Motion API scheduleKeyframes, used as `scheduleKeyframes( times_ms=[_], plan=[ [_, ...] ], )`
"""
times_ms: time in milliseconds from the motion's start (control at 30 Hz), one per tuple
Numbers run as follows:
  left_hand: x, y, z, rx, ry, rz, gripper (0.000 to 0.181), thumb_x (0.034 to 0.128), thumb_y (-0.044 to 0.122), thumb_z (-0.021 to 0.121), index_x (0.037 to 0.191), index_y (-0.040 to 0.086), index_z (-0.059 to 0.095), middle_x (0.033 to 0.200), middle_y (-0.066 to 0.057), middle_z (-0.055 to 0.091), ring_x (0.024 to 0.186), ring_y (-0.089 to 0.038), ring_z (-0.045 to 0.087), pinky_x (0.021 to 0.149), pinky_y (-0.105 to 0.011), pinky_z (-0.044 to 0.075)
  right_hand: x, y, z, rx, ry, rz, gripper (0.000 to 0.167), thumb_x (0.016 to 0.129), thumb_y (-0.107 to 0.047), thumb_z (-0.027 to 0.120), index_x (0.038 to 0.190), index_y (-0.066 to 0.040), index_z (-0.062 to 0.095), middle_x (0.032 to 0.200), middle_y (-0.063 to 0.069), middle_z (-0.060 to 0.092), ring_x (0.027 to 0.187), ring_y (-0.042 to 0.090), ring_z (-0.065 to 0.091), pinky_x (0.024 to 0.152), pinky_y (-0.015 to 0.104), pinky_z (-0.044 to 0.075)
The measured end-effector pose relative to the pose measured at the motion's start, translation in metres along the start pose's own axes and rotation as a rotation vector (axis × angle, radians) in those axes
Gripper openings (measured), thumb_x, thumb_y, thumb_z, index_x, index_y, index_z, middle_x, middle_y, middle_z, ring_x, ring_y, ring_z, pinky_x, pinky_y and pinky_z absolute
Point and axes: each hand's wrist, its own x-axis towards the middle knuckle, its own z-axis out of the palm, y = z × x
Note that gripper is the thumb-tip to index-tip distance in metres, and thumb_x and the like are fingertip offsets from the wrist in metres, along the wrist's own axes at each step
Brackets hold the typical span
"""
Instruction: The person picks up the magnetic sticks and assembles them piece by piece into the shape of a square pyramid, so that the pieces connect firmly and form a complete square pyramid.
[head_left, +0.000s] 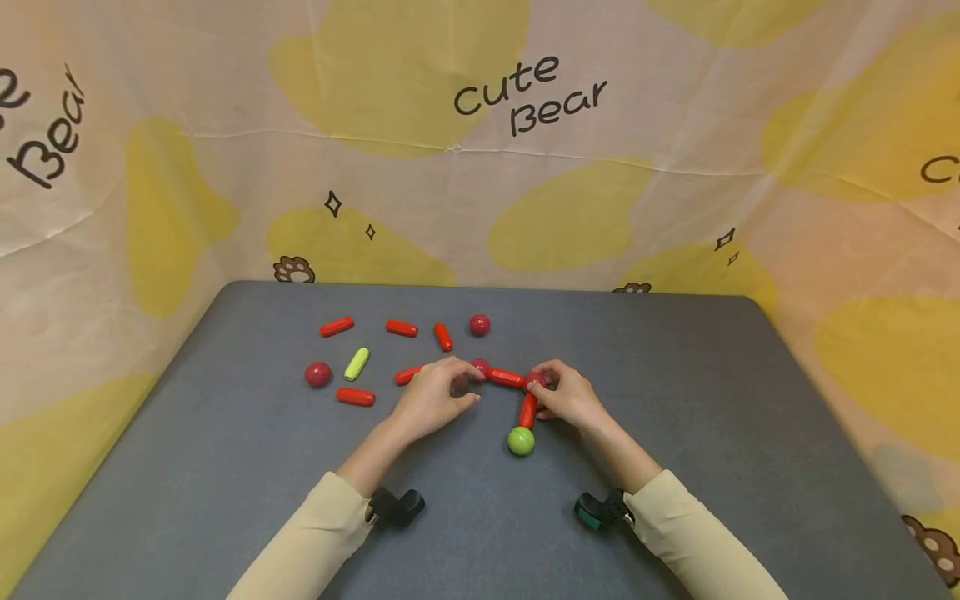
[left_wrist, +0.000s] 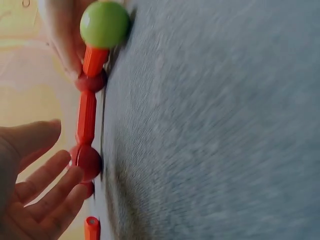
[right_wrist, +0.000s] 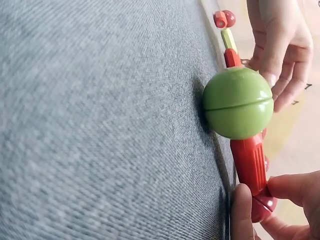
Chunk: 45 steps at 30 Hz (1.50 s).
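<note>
A joined chain lies on the grey table: a red ball (head_left: pixel 481 367), a red rod (head_left: pixel 506 378), a corner red ball (head_left: pixel 534 381), a second red rod (head_left: pixel 528 412) and a green ball (head_left: pixel 521 441) at its near end. My right hand (head_left: pixel 573 398) pinches the corner ball between thumb and fingers. Around the left end ball, my left hand (head_left: pixel 433 398) has its fingers spread and loosely bent; thumb and fingers stand apart in the left wrist view. Whether those fingertips touch the ball, I cannot tell. The left hand partly covers a loose red rod (head_left: pixel 407 375).
Left of the hands lie a red ball (head_left: pixel 318 374), a yellow-green rod (head_left: pixel 357 364) and a red rod (head_left: pixel 356 397). Farther back are more red rods (head_left: pixel 402 328) and another red ball (head_left: pixel 480 325). A printed cloth (head_left: pixel 420 200) hangs behind the table (head_left: pixel 675 500).
</note>
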Motion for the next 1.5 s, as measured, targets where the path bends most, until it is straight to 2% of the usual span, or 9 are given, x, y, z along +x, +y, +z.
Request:
scheduleKeyframes(
  times_ms=[267, 433, 600, 800, 933, 1033, 1300, 1500],
  plan=[
    [-0.017, 0.018, 0.005, -0.016, -0.158, 0.055, 0.026, 0.0768, 0.024, 0.074, 0.1, 0.012, 0.068, 0.094, 0.002, 0.067, 0.075, -0.008, 0.062, 0.067, -0.024, 0.049, -0.003, 0.001, 0.001, -0.013, 0.006, 0.002, 0.029, 0.086, -0.014, 0.063, 0.112, -0.005, 0.053, 0.099, 0.013, 0.058, 0.06, 0.012, 0.06, 0.055, 0.028, 0.054],
    [-0.021, 0.025, 0.014, 0.005, -0.215, 0.045, 0.035, 0.0756, 0.034, 0.074, 0.102, 0.012, 0.067, 0.091, 0.002, 0.066, 0.071, -0.007, 0.059, 0.064, -0.021, 0.046, -0.003, 0.002, 0.002, -0.025, 0.009, -0.003, 0.029, 0.086, -0.015, 0.064, 0.111, -0.005, 0.053, 0.097, 0.012, 0.057, 0.061, 0.012, 0.061, 0.055, 0.028, 0.053],
    [-0.021, 0.028, 0.021, 0.059, -0.219, 0.013, 0.043, 0.0713, 0.044, 0.075, 0.102, 0.014, 0.066, 0.082, 0.006, 0.062, 0.067, -0.004, 0.054, 0.059, -0.02, 0.043, -0.004, 0.002, 0.004, -0.04, 0.007, -0.003, 0.03, 0.085, -0.018, 0.066, 0.107, -0.005, 0.052, 0.096, 0.011, 0.057, 0.06, 0.013, 0.06, 0.054, 0.028, 0.053],
    [-0.021, 0.029, 0.023, 0.068, -0.203, 0.018, 0.038, 0.0704, 0.038, 0.077, 0.099, 0.015, 0.067, 0.073, 0.008, 0.056, 0.06, -0.003, 0.048, 0.051, -0.02, 0.038, -0.005, 0.001, 0.002, -0.107, -0.005, -0.018, 0.03, 0.084, -0.021, 0.067, 0.104, -0.005, 0.053, 0.094, 0.01, 0.058, 0.056, 0.013, 0.059, 0.053, 0.028, 0.052],
    [-0.023, 0.028, 0.02, 0.057, -0.208, 0.022, 0.036, 0.0709, 0.033, 0.077, 0.1, 0.014, 0.068, 0.073, 0.007, 0.056, 0.059, -0.004, 0.048, 0.051, -0.02, 0.038, -0.007, -0.003, -0.002, -0.217, -0.021, -0.042, 0.031, 0.084, -0.027, 0.066, 0.103, -0.006, 0.054, 0.093, 0.008, 0.059, 0.055, 0.013, 0.056, 0.053, 0.026, 0.049],
    [-0.023, 0.027, 0.017, 0.065, -0.217, 0.031, 0.036, 0.0707, 0.031, 0.076, 0.101, 0.013, 0.068, 0.075, 0.007, 0.056, 0.061, -0.005, 0.048, 0.052, -0.021, 0.039, -0.006, -0.005, -0.005, -0.288, -0.024, -0.069, 0.031, 0.085, -0.03, 0.064, 0.103, -0.007, 0.057, 0.093, 0.006, 0.061, 0.06, 0.012, 0.055, 0.056, 0.025, 0.046],
    [-0.023, 0.022, 0.01, 0.075, -0.277, 0.069, 0.034, 0.0716, 0.025, 0.074, 0.103, 0.013, 0.069, 0.076, 0.007, 0.055, 0.064, -0.006, 0.048, 0.055, -0.021, 0.039, 0.002, -0.009, -0.004, -0.329, -0.014, -0.125, 0.031, 0.085, -0.031, 0.063, 0.104, -0.007, 0.063, 0.091, 0.004, 0.066, 0.075, 0.013, 0.057, 0.064, 0.025, 0.044],
    [-0.024, 0.019, 0.006, 0.07, -0.312, 0.096, 0.033, 0.072, 0.022, 0.073, 0.104, 0.013, 0.069, 0.079, 0.007, 0.058, 0.067, -0.007, 0.049, 0.057, -0.022, 0.04, 0.007, -0.012, 0.003, -0.357, -0.023, -0.137, 0.029, 0.084, -0.031, 0.064, 0.101, -0.007, 0.065, 0.084, 0.002, 0.065, 0.07, 0.012, 0.056, 0.061, 0.023, 0.042]
  ],
)
